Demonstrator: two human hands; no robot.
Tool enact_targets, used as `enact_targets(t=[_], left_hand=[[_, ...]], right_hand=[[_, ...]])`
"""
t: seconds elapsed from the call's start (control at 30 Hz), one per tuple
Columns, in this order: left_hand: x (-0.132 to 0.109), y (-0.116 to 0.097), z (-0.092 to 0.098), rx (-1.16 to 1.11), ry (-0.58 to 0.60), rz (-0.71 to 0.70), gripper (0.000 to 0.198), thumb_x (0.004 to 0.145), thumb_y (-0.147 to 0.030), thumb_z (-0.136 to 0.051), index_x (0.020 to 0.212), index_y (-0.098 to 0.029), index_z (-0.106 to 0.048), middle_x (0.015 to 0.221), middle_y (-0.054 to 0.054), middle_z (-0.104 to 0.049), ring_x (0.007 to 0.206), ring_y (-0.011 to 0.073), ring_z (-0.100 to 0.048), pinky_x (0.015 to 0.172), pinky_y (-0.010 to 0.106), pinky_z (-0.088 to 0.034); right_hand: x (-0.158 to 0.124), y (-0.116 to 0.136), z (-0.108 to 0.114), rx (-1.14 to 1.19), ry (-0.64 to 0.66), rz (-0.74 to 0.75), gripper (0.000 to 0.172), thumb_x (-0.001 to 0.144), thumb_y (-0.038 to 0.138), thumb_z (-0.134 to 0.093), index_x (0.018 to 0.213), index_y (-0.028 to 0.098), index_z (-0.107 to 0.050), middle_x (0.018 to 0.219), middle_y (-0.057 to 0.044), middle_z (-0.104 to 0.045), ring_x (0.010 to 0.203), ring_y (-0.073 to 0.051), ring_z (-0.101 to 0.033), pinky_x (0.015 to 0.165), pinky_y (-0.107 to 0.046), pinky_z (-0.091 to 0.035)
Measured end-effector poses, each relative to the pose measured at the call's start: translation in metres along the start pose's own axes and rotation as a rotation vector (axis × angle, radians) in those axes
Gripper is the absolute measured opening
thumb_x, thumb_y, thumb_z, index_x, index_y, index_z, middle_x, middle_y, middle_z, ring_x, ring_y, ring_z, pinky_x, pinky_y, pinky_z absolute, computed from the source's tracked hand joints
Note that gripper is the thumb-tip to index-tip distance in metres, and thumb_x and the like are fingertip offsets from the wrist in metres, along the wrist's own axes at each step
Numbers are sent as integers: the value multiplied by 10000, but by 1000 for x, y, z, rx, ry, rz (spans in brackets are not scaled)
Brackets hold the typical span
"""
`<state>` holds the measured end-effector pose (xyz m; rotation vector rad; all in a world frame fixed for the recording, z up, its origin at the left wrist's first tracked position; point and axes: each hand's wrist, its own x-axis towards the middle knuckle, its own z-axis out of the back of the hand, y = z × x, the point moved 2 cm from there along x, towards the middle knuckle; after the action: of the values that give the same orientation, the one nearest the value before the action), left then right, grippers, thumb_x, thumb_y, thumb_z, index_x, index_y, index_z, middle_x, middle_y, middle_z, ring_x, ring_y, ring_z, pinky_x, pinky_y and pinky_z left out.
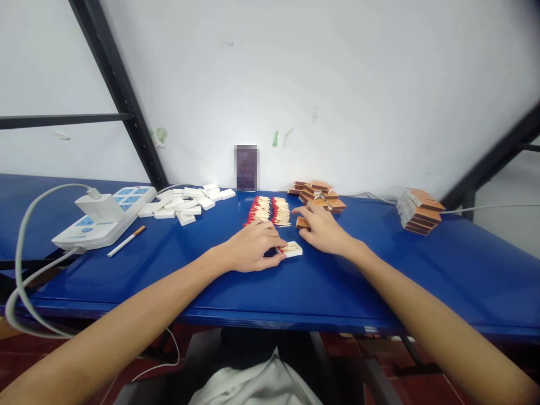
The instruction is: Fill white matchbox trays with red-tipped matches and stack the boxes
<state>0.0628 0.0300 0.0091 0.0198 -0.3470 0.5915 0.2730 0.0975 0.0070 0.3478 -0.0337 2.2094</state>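
A blue desk (270, 298) stands with its far edge by a white wall (358, 84), between slanting black metal posts (112, 67). Near its left end lie a white power strip (95, 230) with a plugged-in adapter and a cigarette (126, 241).

By the near edge, around the middle, sits a small white tray (295, 250) holding matches. The left hand (255, 247) has thumb and fingertips closed on the tray's left end. The right hand (323, 228) has thumb and forefinger apart around a brown sleeve (302, 223); whether it grips, I cannot tell.

Two rows of red-headed matches (280, 211) lie beyond the left hand. Toward the far edge are piled white trays (185, 201) and brown sleeves (319, 194); brown boxes (422, 214) stand stacked toward the far right corner.
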Motion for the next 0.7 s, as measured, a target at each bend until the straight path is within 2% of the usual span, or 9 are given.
enact_targets(t=[0.23,0.43,0.57,0.7], left_hand=[[0,-1,-1,4,7,-3,308,978,-364,-530,1170,-193,-700,978,71,-706,973,226,-563,932,356,-424],[-1,-2,-2,46,43,23,323,948,-365,-568,1212,-219,-684,960,67,-643,933,227,-530,907,358,-424],[-1,-2,-2,54,43,29,319,934,-355,-582,1196,-206,-689,968,71,-622,931,226,-523,891,349,-423],[-2,-2,-2,70,45,-3,325,957,-342,-544,1246,-263,-670,1001,60,-612,897,209,-527,873,344,-414]], right_hand=[[0,14,-2,132,10,151,400,876,188,-486,1256,179,-613,1149,-117,-589,1076,-270,-511,959,-399,-392],[1,12,-5,82,63,153,412,924,258,-495,1309,177,-618,1162,-124,-576,1085,-272,-502,947,-408,-384],[1,11,-5,29,106,153,395,950,294,-475,1277,183,-666,1157,-132,-578,1095,-282,-497,940,-427,-371],[1,11,-5,22,107,147,374,949,280,-479,1244,184,-687,1135,-129,-597,1088,-278,-497,921,-421,-368]])
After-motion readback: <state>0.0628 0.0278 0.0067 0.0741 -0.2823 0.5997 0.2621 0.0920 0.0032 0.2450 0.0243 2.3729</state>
